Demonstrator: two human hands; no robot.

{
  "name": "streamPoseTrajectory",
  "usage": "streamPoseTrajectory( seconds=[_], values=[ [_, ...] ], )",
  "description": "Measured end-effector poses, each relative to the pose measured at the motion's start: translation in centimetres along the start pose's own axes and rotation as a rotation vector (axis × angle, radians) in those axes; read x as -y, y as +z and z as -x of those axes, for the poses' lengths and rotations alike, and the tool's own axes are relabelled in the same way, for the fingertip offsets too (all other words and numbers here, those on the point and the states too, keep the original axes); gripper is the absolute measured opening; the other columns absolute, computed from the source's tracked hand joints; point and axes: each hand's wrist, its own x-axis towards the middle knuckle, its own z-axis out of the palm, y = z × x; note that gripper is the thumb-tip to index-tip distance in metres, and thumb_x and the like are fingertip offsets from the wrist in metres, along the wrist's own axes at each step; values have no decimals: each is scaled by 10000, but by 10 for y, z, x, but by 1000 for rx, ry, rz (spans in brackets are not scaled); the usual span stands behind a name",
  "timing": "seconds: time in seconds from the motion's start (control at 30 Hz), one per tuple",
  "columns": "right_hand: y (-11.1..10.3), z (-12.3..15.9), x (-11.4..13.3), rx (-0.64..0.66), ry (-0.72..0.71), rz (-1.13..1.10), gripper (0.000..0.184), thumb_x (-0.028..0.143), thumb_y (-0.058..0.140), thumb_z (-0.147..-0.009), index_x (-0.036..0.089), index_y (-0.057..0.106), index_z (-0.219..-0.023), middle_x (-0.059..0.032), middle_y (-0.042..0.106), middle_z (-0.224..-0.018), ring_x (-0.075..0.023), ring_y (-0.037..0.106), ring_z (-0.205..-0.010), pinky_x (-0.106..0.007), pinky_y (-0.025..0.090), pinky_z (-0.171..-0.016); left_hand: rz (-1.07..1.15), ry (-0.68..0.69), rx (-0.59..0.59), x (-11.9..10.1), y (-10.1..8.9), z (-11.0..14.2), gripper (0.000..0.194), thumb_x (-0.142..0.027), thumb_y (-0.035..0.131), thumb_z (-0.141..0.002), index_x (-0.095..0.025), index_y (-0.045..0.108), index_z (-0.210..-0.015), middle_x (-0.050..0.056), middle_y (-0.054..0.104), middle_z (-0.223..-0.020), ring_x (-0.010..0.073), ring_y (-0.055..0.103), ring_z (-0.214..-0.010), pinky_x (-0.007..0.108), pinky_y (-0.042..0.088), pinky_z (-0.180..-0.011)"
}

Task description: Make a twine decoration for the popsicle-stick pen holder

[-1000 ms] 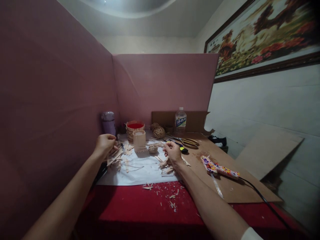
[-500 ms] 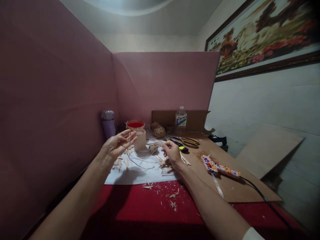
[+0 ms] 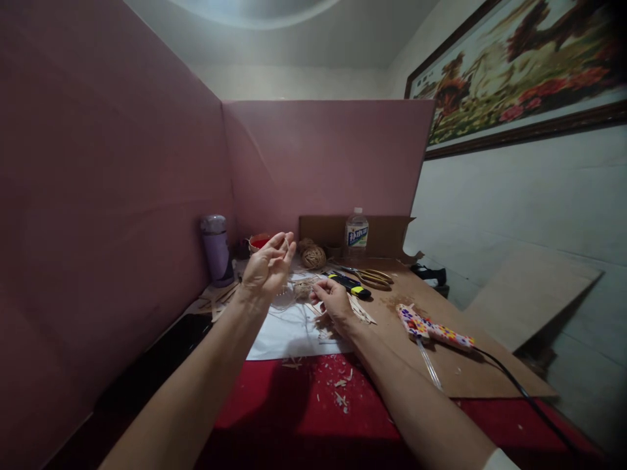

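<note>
My left hand [image 3: 267, 267] is raised over the white sheet [image 3: 284, 336], thumb and forefinger pinched on a thin strand of jute twine, the other fingers loosely spread. It hides the stick-built cup behind it. My right hand [image 3: 333, 300] rests low on the sheet with its fingers pinched on the same twine beside a small twine ball [image 3: 304, 287]. Wooden stick offcuts [image 3: 362, 313] lie about my right hand.
A purple bottle [image 3: 215, 251], red-filled basket [image 3: 259, 241], bigger twine ball [image 3: 313, 256] and water bottle [image 3: 356, 232] stand at the back. Scissors [image 3: 372, 277], a yellow-black cutter [image 3: 350, 285] and a flowered glue gun [image 3: 434, 329] lie on cardboard at right. Pink panels wall the left and back.
My left hand rose from the stick pile at the left and swung right, over the cup, taking up the twine. My right hand stayed almost in place.
</note>
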Motion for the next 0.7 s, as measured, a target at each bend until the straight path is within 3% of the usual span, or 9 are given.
streamPoseTrajectory(
  seconds=[0.13,0.23,0.33,0.47,0.57,0.63,0.7],
  values=[
    [2,7,8,121,101,-4,313,440,634,-641,163,503,-705,11,587,-551,-88,520,-428,-157,331,-349,18,69,49,9,18,-4,351,88,392,-564,-119,556,-796,90,586,-945,155,530,-1079,284,403,-957],
    [2,11,12,221,208,-97,330,443,647,-631,172,474,-706,41,553,-554,-76,504,-392,-156,320,-331,-40,211,19,10,18,-9,310,61,445,-560,-134,558,-773,46,579,-874,116,558,-990,232,394,-925],
    [2,11,12,247,202,-219,334,375,689,-591,174,446,-702,71,511,-542,-30,414,-334,-136,249,-303,-170,338,-73,6,-1,-16,270,31,512,-537,-141,561,-739,6,571,-777,80,578,-804,193,420,-824],
    [2,9,13,238,196,-272,308,311,681,-589,177,423,-690,96,455,-480,6,265,-288,-126,135,-289,-438,499,-193,-6,-49,-23,243,-40,541,-546,-157,577,-756,-4,585,-740,99,561,-711,211,437,-707],
    [2,8,13,202,200,-268,285,294,664,-602,181,418,-694,111,423,-437,12,205,-267,-130,97,-285,-970,489,-361,-20,-82,-16,117,-98,535,-592,-158,594,-674,32,583,-720,164,570,-748,271,430,-703],
    [3,8,12,172,196,-240,270,306,647,-621,181,420,-697,110,424,-424,13,192,-253,-134,90,-281,-1496,417,-357,-27,-91,-6,38,-130,578,-585,-157,604,-589,76,591,-741,227,565,-792,320,417,-709],
    [4,8,11,154,180,-204,260,327,631,-634,180,425,-694,104,435,-422,7,207,-246,-137,97,-274,-1848,574,-354,-24,-88,7,49,-168,576,-636,-162,624,-624,116,592,-893,263,534,-897,349,398,-739]
  ],
)
